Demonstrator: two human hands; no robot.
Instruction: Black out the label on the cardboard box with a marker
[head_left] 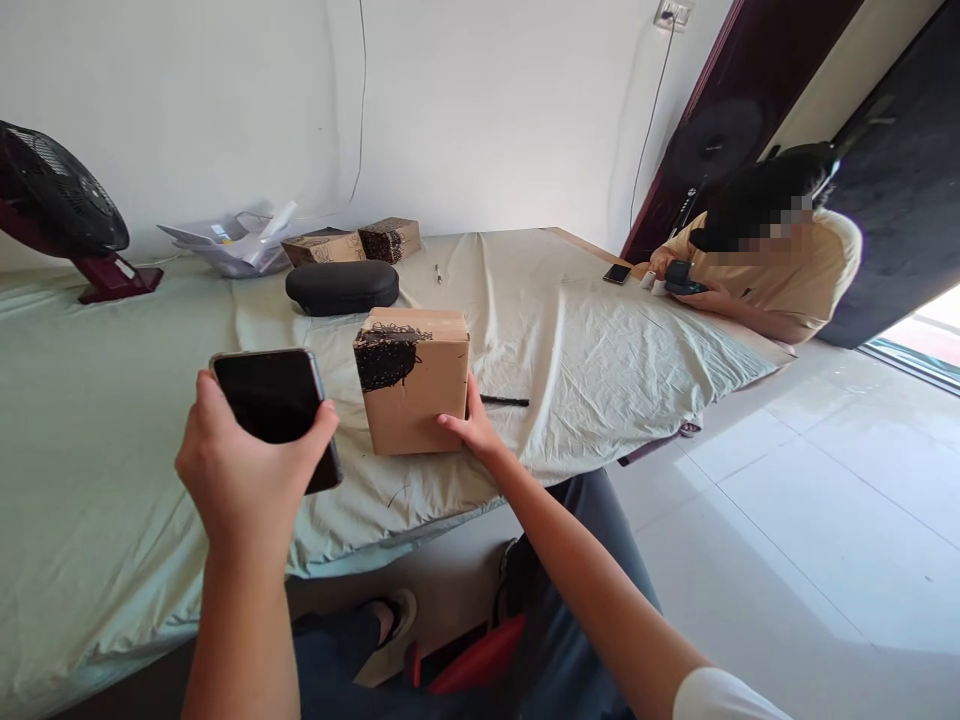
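My left hand (244,470) is closed around a smartphone (270,393) with a dark screen, held tilted over the left part of the cloth-covered table. A brown cardboard box (416,400) with black scribble on its upper left corner stands upright near the table's front edge. My right hand (474,425) grips this box at its lower right side, thumb on the near face; the other fingers are mostly hidden behind it. Just right of the box lies a thin black stick-like item (505,401), its left end hidden by my hand and the box.
Behind the box lie a black zip case (342,288), scribbled cardboard boxes (390,240), a pen (439,273) and a plastic basket (244,250). A fan (75,210) stands far left. At the right end, a person (780,240) leans on the table holding a dark item, beside another phone (616,274).
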